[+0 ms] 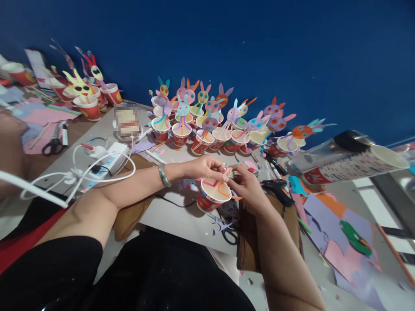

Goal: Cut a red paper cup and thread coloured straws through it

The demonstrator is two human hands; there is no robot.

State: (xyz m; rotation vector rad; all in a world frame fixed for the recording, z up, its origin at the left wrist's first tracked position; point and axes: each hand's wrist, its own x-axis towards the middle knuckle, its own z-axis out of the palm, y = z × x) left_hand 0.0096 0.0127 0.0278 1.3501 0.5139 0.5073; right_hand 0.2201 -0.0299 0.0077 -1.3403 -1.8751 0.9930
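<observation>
A red printed paper cup [209, 203] stands upright on the table in front of me. Pink and orange paper strips [223, 186] bend over its mouth, one orange end poking past the rim. My left hand [207, 167] comes over the cup from the left, thumb and fingers pinched on the upper part of the strips. From the right, my right hand [248, 185] also has its fingers closed there, next to a small pale piece mostly hidden by the fingers. Behind the cup lies a small light-blue paper face [188, 184], partly covered by my left arm.
Several cups with paper rabbit figures [183, 110] line the blue wall. A power strip [112, 157] with white cables lies left. At right are a glue gun [279, 190], stacked cups [350, 166] and coloured sheets [319, 216]. Scissors [230, 236] lie by the near edge. Another person's arm [11, 155] shows far left.
</observation>
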